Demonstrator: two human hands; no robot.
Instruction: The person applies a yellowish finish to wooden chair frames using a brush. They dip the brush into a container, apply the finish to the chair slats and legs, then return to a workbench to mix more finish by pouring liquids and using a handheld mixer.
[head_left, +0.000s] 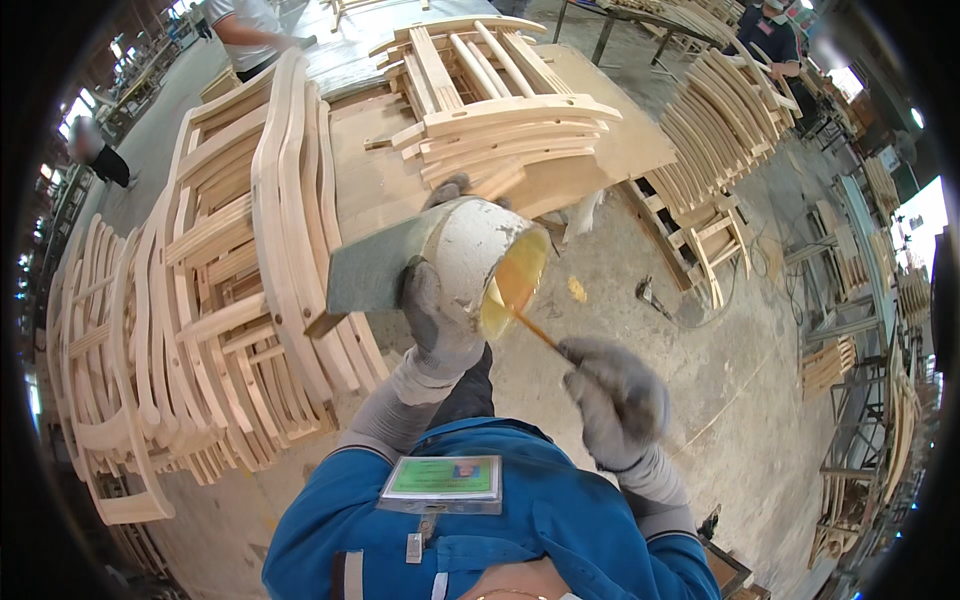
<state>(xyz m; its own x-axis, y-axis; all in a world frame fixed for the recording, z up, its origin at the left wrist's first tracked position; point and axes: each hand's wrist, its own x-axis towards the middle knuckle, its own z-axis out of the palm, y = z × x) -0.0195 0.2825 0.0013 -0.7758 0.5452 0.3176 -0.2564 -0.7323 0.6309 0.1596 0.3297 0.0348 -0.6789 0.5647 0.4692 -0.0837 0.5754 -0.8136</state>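
My left hand (437, 320), in a grey glove, grips a white crusted pot (470, 255) tilted on its side, its mouth showing yellow glue (515, 285) inside. A flat grey-green board piece (375, 265) is held against the pot by the same hand. My right hand (615, 400), also gloved, holds a thin stick (532, 325) whose tip reaches into the glue. Both hands hang above the concrete floor (620, 290).
A row of curved wooden chair frames (230, 300) stands at the left. More stacked chair parts (500, 110) lie on a plywood table (620, 130). Further frames (715, 140) lean at the right. Other people stand at the top left and top right.
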